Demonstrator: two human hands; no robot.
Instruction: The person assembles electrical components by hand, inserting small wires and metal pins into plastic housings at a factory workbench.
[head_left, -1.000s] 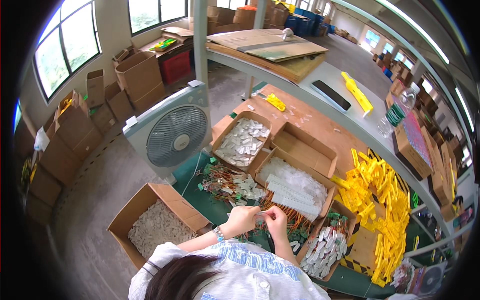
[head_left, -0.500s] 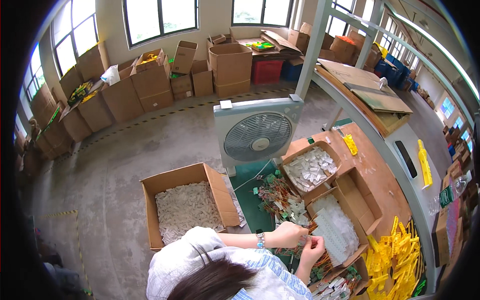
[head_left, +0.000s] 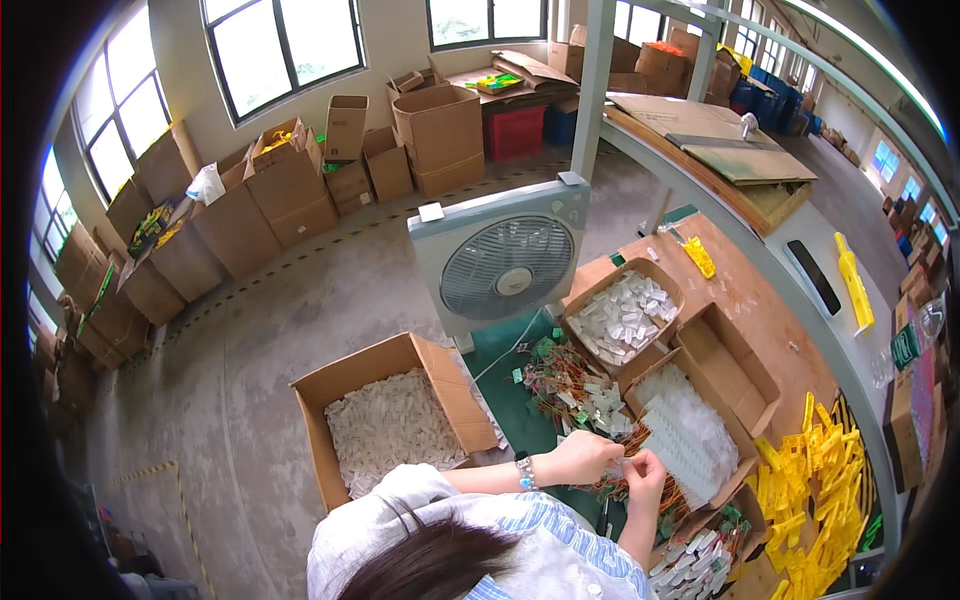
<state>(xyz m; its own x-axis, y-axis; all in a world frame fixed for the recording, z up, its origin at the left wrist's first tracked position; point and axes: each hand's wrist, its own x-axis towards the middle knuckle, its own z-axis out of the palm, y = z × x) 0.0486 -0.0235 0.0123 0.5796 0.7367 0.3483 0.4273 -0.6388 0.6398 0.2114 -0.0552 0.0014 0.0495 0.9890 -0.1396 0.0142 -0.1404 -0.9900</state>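
My left hand [head_left: 587,458], with a beaded bracelet at the wrist, reaches in from the left with its fingers pinched. Close against it, fingertips raised, my right hand [head_left: 646,476] is closed too. Whatever lies between the fingertips is too small to make out. Under and beyond the hands, a tangle of thin wires with small green boards [head_left: 560,380] spreads over the green table top. Just right of the hands, a pale sheet with rows of small shapes [head_left: 680,447] lies on clear plastic in a carton. White-cased pieces [head_left: 693,562] with wires fill a box below my right hand.
A box fan [head_left: 512,282] stands at the table's far edge. White pieces [head_left: 622,318] fill a smaller box; a large carton [head_left: 455,390] of similar pieces sits left. Yellow plastic parts [head_left: 815,500] are heaped right. A metal-framed shelf [head_left: 800,275] holds a phone and a bottle.
The whole view has shifted and tilted a little. My hands stay together at the fingertips, the right one held slightly more upright.
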